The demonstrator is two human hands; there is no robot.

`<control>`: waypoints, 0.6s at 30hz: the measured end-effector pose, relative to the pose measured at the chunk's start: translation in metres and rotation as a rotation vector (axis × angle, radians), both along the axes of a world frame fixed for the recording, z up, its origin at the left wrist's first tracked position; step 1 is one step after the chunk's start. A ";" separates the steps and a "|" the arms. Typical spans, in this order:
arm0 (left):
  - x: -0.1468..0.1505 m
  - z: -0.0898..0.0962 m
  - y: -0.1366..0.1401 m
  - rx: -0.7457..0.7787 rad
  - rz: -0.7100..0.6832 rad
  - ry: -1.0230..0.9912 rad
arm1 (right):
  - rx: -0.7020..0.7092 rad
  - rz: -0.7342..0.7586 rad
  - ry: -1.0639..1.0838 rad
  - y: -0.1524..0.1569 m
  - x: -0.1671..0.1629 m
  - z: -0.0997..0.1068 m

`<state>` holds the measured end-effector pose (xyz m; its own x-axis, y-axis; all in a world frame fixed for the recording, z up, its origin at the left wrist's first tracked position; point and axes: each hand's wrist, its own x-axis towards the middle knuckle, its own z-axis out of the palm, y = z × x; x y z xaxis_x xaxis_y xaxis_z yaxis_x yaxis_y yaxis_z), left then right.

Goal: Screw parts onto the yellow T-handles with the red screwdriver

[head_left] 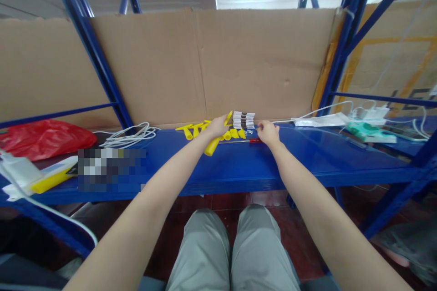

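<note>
My left hand (pixel 217 127) is closed around a yellow plastic piece (pixel 212 146), whose thick round end sticks out below the hand and whose thin end shows above it. Several similar T-shaped yellow pieces (pixel 188 133) lie to its left, and smaller yellow parts (pixel 235 133) lie to its right. A stack of white and dark strips (pixel 243 120) stands between my hands. My right hand (pixel 268 132) has its fingers pinched together right of the stack; what they hold is hidden. Beside it lies a screwdriver with a red handle (pixel 254 140), near tiny metal bits (pixel 249 132).
The blue shelf (pixel 239 163) has a cardboard back wall (pixel 259 63) and blue uprights. At left are a coiled white cable (pixel 136 135), a red plastic bag (pixel 48 138) and a yellow-handled tool (pixel 51 182). At right lie a white packet (pixel 321 120) and a green-white pack (pixel 370 132).
</note>
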<state>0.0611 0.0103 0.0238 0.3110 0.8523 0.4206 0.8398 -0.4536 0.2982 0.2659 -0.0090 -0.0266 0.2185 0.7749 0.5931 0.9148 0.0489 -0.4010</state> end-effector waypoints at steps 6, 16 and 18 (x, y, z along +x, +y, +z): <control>-0.049 -0.019 -0.022 0.188 0.083 0.362 | -0.229 0.073 -0.090 -0.003 -0.004 0.005; -0.070 -0.044 -0.032 0.348 0.099 0.166 | -0.459 0.180 -0.218 -0.004 -0.002 -0.001; -0.071 -0.043 -0.034 0.349 0.104 0.116 | -0.477 0.162 -0.218 -0.005 -0.001 -0.001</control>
